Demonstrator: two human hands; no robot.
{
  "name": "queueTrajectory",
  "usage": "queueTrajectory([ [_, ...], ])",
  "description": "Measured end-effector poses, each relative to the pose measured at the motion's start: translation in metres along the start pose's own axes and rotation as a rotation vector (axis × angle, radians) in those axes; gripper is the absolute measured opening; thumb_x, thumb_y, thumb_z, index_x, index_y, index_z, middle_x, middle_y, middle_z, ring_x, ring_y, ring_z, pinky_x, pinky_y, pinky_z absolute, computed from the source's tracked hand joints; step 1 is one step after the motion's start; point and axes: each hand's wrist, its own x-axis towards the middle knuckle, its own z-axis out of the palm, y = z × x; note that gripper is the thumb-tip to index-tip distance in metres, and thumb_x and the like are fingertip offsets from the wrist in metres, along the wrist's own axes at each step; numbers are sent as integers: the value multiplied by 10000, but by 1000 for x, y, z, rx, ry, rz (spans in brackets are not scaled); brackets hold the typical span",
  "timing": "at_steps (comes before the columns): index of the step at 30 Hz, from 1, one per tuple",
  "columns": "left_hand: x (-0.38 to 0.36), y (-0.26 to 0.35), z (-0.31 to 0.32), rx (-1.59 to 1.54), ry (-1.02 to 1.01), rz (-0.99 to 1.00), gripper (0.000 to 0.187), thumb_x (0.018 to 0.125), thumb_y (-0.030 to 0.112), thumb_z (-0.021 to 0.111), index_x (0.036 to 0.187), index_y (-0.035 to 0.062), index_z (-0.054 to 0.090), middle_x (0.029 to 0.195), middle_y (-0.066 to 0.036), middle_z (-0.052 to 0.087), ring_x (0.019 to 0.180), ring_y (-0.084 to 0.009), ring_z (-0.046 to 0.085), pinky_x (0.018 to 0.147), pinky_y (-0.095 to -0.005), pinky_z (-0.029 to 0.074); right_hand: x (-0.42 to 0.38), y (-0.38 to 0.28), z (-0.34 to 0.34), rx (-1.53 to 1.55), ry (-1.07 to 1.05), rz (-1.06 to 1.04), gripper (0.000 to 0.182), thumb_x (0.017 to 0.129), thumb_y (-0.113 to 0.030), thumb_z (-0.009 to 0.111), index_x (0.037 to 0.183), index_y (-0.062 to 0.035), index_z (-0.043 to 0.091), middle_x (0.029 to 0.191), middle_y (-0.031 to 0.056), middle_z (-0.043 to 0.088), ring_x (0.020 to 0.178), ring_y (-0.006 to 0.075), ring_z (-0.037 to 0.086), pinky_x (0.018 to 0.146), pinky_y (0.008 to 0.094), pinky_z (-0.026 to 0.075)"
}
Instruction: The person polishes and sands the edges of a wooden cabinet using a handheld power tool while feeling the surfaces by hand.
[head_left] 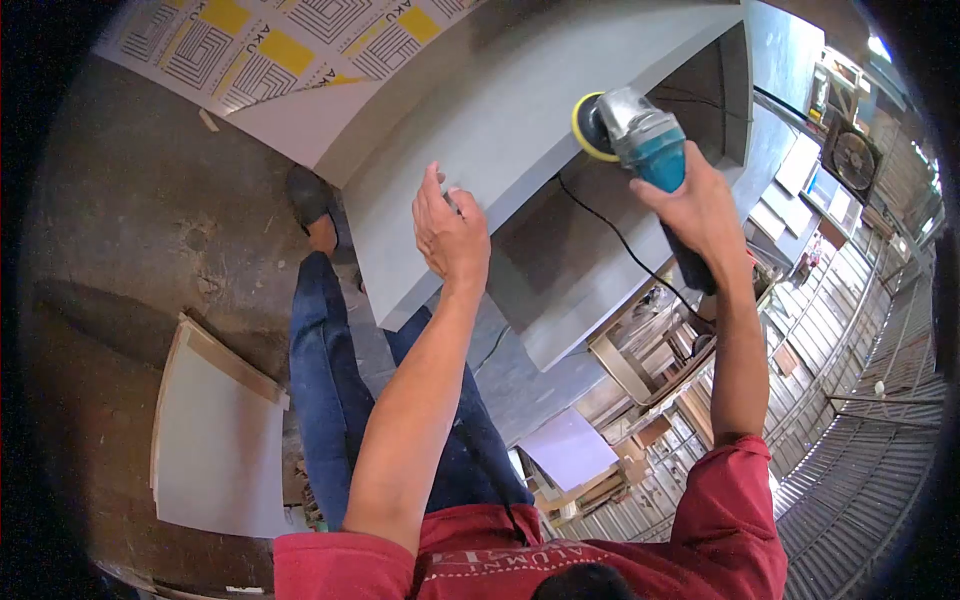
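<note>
**Inspector:** Start at the fingers. Right hand?

**Assistant:** Fingers wrapped tight round the body of the sander, the teal housing in the palm and the black handle running back under the wrist. The full wrap looks meant to steady the tool against its own pull.

**Inspector:** And the working end?

**Assistant:** The yellow pad sits against the grey panel, near its upper edge. I cannot tell whether it presses flat or only touches. The cord hangs from the tool down into the open recess, clear of the pad.

**Inspector:** Left hand?

**Assistant:** Fingers together, laid on the panel's face with the tips over its near edge; nothing held. It appears to brace the piece so it does not shift under the sander. Well apart from the pad, which seems prudent.

**Inspector:** The piece itself?

**Assistant:** A grey cabinet lying tilted in front of the person, the panel being its top face, open compartments to the right.

**Inspector:** Surroundings?

**Assistant:** Pale boards stacked on the floor at left, a patterned sheet beyond the cabinet, and wood offcuts below the right arm.
</note>
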Motion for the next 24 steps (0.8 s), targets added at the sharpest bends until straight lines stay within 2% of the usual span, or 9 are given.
queueTrajectory([
  [4, 1, 10, 6, 112, -1, -64, 488, 965, 142, 523, 1451, 95, 533, 1277, -94, 694, 1181, -336, 630, 993, -457, 492, 43, 38, -21, 15, 55, 24, 579, 798, -445, 800, 1083, 32, 638, 1017, 323, 722, 1014, 483, 706, 904, 518, 538],
  [6, 2, 11, 8, 149, 65, -38, 468, 947, 109, 555, 1411, 45, 549, 1244, -138, 711, 1170, -352, 641, 990, -473, 501, 65, 56, -30, -19, 85, 22, 596, 800, -464, 797, 1066, 45, 641, 1009, 323, 722, 1012, 477, 708, 900, 510, 537],
  [10, 3, 12, 9, 199, 74, -48, 478, 945, 108, 556, 1419, 48, 545, 1246, -134, 715, 1162, -346, 648, 983, -474, 505, 109, 97, -49, 26, 134, -48, 655, 806, -516, 794, 1095, 55, 656, 980, 293, 728, 983, 408, 729, 873, 483, 542],
  [12, 6, 12, 10, 219, 91, -34, 485, 942, 103, 556, 1424, 50, 545, 1242, -131, 716, 1158, -340, 650, 977, -470, 508, 137, 115, -56, -33, 152, -19, 663, 810, -537, 788, 1085, 56, 678, 946, 260, 736, 928, 374, 738, 849, 473, 547],
  [14, 2, 11, 12, 238, 87, -29, 488, 944, 106, 552, 1428, 52, 543, 1242, -128, 716, 1156, -339, 649, 975, -467, 508, 154, 129, -65, -20, 131, -10, 617, 838, -523, 780, 1092, 28, 669, 873, 133, 687, 792, 236, 654, 753, 396, 540],
  [15, 2, 11, 12, 256, 83, -27, 490, 945, 109, 548, 1432, 54, 542, 1243, -125, 716, 1155, -337, 648, 974, -465, 509, 162, 131, -68, 7, 96, 2, 611, 837, -529, 781, 1065, 26, 666, 839, 104, 664, 752, 212, 628, 708, 380, 531],
  [19, 4, 11, 11, 268, 78, -12, 489, 950, 118, 538, 1436, 59, 542, 1242, -119, 717, 1157, -331, 645, 972, -461, 508, 157, 133, -65, -14, 111, -71, 608, 839, -521, 778, 1067, 31, 666, 844, 108, 670, 768, 216, 634, 723, 381, 529],
  [21, 3, 11, 11, 242, 78, -14, 506, 954, 131, 534, 1455, 62, 529, 1246, -114, 716, 1162, -337, 638, 981, -457, 501, 137, 124, -57, 39, 109, -91, 616, 815, -516, 787, 1115, 15, 707, 939, 200, 744, 882, 305, 730, 844, 443, 554],
  [24, 6, 15, 5, 187, 19, -92, 549, 970, 115, 506, 1514, 61, 460, 1309, -112, 689, 1193, -304, 630, 1021, -420, 485, 105, 106, -38, 90, 112, -110, 632, 803, -503, 796, 1129, 27, 686, 977, 226, 743, 927, 342, 734, 868, 451, 549],
])
